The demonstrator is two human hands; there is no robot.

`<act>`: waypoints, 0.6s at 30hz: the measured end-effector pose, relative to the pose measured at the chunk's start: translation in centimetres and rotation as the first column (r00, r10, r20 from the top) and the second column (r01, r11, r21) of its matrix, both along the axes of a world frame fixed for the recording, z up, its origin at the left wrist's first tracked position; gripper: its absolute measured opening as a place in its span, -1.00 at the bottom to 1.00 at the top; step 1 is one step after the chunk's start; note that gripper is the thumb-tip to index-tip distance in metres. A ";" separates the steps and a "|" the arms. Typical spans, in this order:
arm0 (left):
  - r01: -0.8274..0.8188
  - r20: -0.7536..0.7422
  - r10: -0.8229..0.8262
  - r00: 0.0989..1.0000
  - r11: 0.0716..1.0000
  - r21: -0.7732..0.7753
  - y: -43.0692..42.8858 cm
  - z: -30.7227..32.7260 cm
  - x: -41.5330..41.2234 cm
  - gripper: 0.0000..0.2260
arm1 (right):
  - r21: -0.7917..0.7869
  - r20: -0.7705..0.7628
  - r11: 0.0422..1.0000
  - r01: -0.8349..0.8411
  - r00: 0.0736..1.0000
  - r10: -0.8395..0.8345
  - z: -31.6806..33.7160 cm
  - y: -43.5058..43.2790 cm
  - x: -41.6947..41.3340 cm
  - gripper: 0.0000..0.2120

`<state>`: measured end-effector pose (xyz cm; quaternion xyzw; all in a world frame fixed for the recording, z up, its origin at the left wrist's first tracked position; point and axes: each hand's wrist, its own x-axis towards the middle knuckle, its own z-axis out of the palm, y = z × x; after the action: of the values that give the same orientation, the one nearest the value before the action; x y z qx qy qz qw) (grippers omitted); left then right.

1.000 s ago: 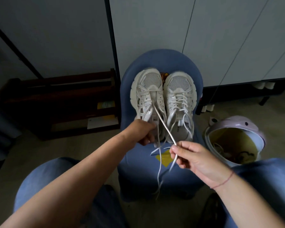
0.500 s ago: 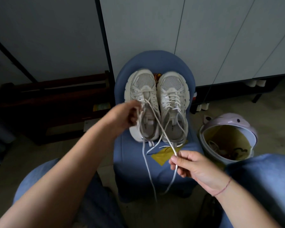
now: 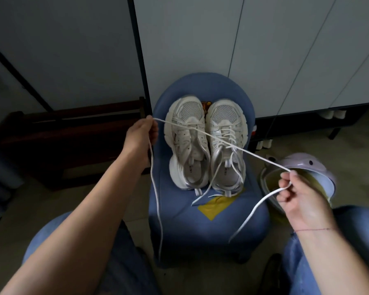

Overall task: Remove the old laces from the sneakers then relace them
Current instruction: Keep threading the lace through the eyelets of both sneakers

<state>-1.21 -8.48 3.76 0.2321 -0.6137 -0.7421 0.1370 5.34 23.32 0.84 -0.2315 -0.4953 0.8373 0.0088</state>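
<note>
Left hand and right hand each pinch the lace, taut diagonally over the sneakers, right hand nearer.

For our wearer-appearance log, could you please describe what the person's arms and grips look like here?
The left forearm and right forearm are bare, with no sleeves in view. A thin red string bracelet circles the right wrist. The left grip and right grip show no gloves or rings that I can see. The legs wear blue jeans.
</note>
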 end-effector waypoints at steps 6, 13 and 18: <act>-0.030 0.242 -0.003 0.970 0.991 0.133 -0.1 -2.2 -1.1 -0.66 | -0.007 0.070 0.999 -0.038 0.997 0.038 -1.0 -0.9 0.2 -0.74; 0.087 -0.124 -0.177 0.976 0.846 -0.526 5.5 -1.2 2.6 -0.92 | -0.261 -0.006 0.934 -0.243 0.968 0.250 1.2 -2.7 0.2 -0.84; 0.742 -0.030 -0.745 0.666 0.666 -0.074 10.6 -0.6 6.1 -0.73 | -0.273 -0.141 0.876 -0.397 0.917 0.372 3.9 -4.5 -1.8 -0.84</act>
<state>4.87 2.10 3.15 -0.0637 -0.6711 -0.7226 -0.1533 3.52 18.86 4.71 -0.0917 -0.3994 0.8959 -0.1718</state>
